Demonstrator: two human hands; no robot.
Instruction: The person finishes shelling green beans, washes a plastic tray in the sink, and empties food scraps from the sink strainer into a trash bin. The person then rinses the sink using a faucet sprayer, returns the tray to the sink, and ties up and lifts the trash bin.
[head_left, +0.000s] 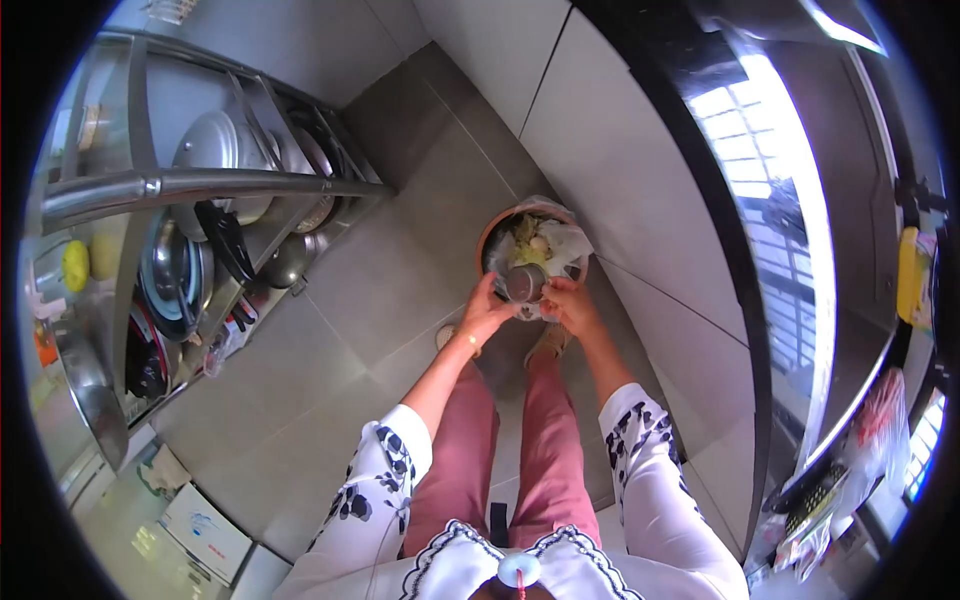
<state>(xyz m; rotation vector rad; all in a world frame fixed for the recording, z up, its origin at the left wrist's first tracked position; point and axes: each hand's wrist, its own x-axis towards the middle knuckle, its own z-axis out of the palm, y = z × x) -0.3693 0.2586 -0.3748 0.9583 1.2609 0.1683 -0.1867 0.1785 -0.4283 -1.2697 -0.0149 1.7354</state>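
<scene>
Two hands shared the grip: the left hand (487, 312) and the right hand (571, 304) clasped a dark cup (525, 284) from either side, above the bin (483, 246). Inside it, scraps (527, 240) lay in a clear bag (571, 240). The bin stood on the floor (400, 210) beside white cabinets (640, 200); pans (175, 272) filled a metal rack (215, 184) to the left.

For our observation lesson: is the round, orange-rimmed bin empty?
No: yellowish-green scraps show inside the bin, against its translucent plastic lining.

One wide, head-worn view looks steeply down over the left hand (489, 312), right hand (570, 304) and floor (400, 150).
</scene>
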